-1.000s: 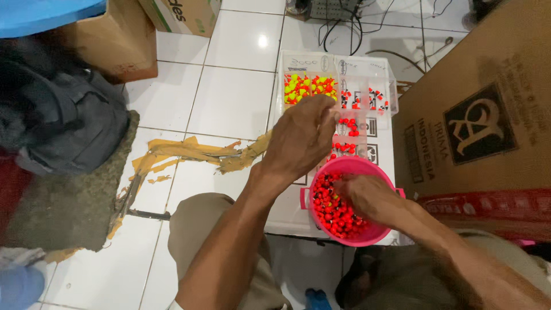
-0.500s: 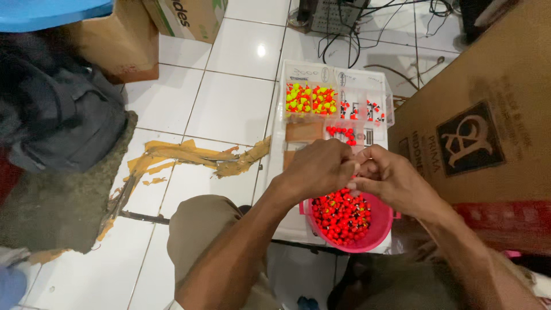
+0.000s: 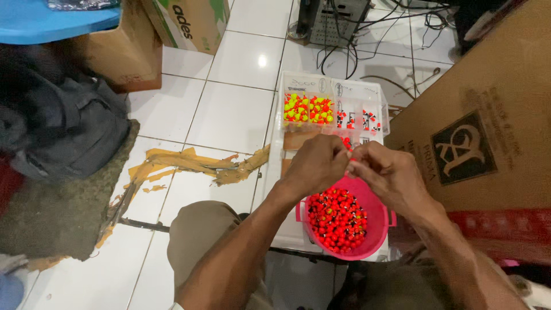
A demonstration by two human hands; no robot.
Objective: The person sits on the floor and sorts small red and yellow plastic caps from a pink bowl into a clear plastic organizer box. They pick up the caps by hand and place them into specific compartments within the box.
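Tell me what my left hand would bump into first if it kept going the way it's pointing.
Most likely the right hand: the left hand points across at it, fingertips nearly meeting above the pink bowl, though depth is unclear.

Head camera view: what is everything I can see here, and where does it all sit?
round pink plastic bowl: one, pink, on the floor under the hands
small red bead-like pieces: many, red with dark tips, in the bowl
clear plastic compartment box: one, clear, beyond the bowl
yellow and orange pieces: many, in the box's far-left compartments
brown cardboard boxes: several, right side and top left
dark grey backpack: one, left
torn brown tape scraps: a heap, on the white tiled floor
black cables: a tangle, top
left hand, right hand: together above the bowl, fingertips meeting
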